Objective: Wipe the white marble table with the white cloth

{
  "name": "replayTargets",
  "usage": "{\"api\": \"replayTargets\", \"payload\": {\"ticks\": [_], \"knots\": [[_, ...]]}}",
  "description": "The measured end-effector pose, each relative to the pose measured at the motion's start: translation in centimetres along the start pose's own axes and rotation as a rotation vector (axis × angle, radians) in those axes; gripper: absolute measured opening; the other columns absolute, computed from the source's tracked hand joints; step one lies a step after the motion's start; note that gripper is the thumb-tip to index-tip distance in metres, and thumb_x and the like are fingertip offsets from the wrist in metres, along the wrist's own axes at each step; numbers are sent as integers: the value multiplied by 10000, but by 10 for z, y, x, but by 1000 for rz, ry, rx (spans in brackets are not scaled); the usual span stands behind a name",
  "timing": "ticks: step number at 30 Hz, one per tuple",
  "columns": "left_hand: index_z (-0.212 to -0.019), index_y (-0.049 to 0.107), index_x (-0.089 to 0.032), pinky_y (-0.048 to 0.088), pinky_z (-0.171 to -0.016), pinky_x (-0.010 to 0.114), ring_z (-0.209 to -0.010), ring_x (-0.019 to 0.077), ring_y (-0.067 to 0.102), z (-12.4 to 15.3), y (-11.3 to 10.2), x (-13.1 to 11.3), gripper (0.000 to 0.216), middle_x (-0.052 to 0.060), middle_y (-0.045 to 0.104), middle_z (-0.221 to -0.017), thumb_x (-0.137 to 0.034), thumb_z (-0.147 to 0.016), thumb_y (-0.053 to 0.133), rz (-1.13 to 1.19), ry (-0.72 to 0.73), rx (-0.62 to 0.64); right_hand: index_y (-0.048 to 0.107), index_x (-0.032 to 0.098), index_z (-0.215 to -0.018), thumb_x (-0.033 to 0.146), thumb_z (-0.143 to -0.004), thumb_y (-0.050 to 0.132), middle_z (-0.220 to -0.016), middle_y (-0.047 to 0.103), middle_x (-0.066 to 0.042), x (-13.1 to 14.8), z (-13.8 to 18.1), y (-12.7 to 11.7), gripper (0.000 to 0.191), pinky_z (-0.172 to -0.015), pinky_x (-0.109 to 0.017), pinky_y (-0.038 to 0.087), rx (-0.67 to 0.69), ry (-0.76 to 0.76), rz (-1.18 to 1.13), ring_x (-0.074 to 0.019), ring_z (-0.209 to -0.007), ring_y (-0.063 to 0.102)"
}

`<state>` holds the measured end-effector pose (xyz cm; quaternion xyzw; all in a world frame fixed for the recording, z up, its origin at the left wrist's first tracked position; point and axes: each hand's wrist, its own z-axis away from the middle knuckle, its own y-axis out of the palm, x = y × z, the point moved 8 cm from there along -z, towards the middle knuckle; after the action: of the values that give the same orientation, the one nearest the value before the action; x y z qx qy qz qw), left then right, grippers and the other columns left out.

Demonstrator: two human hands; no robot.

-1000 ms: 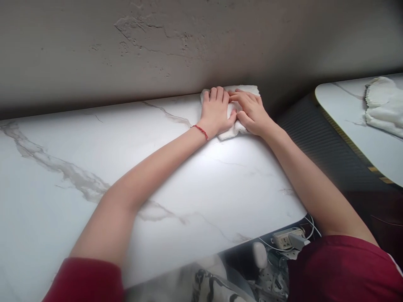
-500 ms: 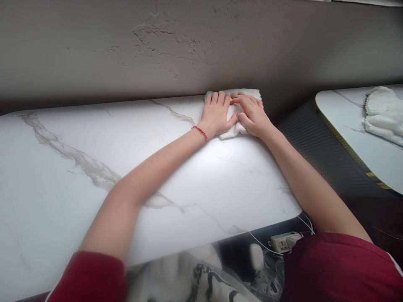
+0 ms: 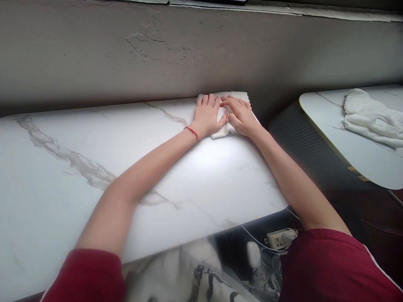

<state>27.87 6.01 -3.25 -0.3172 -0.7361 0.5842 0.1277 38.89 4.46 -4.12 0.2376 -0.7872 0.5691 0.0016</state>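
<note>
From my remote post I log the left hand palm down on a white cloth, fingers slightly spread; the right hand rests beside it on the same cloth, fingers loosely bent, and I cannot tell whether it pinches a fold. The cloth lies at the far right corner of a white, grey-veined bench, close by a cracked grey wall. I note a red bracelet behind the left hand, maroon sleeves farther back. Rightward, past a dark ribbed panel, a second bench bears a crumpled white rag. Below the near edge: a power strip, patterned fabric, clutter too blurred to name.
</note>
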Motion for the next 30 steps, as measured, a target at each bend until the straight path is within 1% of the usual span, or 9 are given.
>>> {"api": "replayTargets", "payload": {"ticks": [8,11,13,15,19,23,26,28,30], "knots": [[-1473,489,-35,317,-1142,522,-1384,414,452,2,-3,-2,622,259,486,-1518,-435,-1003,412,12,11,3,547,249,-1365,314,-973,274,-1566,517,-78,3,2,-1,481,-1211,-571,293,37,23,60,-320,-1497,406],[-1478,477,-2,323,-1131,538,-1377,425,449,8,-6,-9,642,279,481,-1516,-422,-996,416,19,39,8,518,261,-1397,300,-969,277,-1579,504,-72,7,12,-4,493,-1200,-574,304,59,17,83,-317,-1496,407],[-1492,449,35,323,-1134,534,-1378,427,444,15,-6,-18,673,296,471,-1517,-416,-993,416,7,53,34,510,269,-1405,307,-966,287,-1580,503,-71,10,24,-8,494,-1193,-582,309,61,18,78,-318,-1494,411],[-1502,430,55,328,-1135,526,-1375,423,449,25,-7,-31,693,300,468,-1519,-415,-994,410,-12,74,65,508,276,-1404,324,-968,296,-1579,504,-70,15,42,-13,487,-1188,-590,313,56,23,71,-317,-1496,409],[-1486,461,37,365,-1112,517,-1338,408,486,55,-11,-67,671,277,512,-1491,-426,-1005,395,-47,154,93,485,270,-1414,298,-961,309,-1583,498,-72,29,92,-29,486,-1176,-585,329,47,38,111,-306,-1503,404],[-1493,433,66,348,-1148,500,-1346,396,483,95,-17,-97,722,286,498,-1508,-477,-1021,377,-97,262,133,437,253,-1449,212,-903,358,-1593,488,-88,57,143,-43,553,-1154,-562,365,41,12,153,-308,-1506,409],[-1494,434,54,331,-1171,488,-1354,389,482,123,-22,-104,730,271,504,-1511,-490,-1009,392,-126,326,159,395,248,-1496,187,-894,376,-1613,462,-99,81,167,-44,605,-1171,-556,355,39,1,169,-316,-1517,396],[-1492,436,48,328,-1177,484,-1363,389,475,135,-25,-99,722,265,502,-1515,-478,-999,397,-141,341,171,374,245,-1523,184,-906,369,-1622,449,-102,95,172,-41,620,-1194,-556,334,29,-1,177,-317,-1526,384],[-1490,434,52,318,-1185,487,-1372,393,468,142,-29,-88,720,269,493,-1524,-463,-989,404,-138,338,169,368,238,-1541,191,-927,353,-1631,436,-106,105,168,-34,616,-1211,-553,317,23,-13,181,-312,-1533,374]]}}
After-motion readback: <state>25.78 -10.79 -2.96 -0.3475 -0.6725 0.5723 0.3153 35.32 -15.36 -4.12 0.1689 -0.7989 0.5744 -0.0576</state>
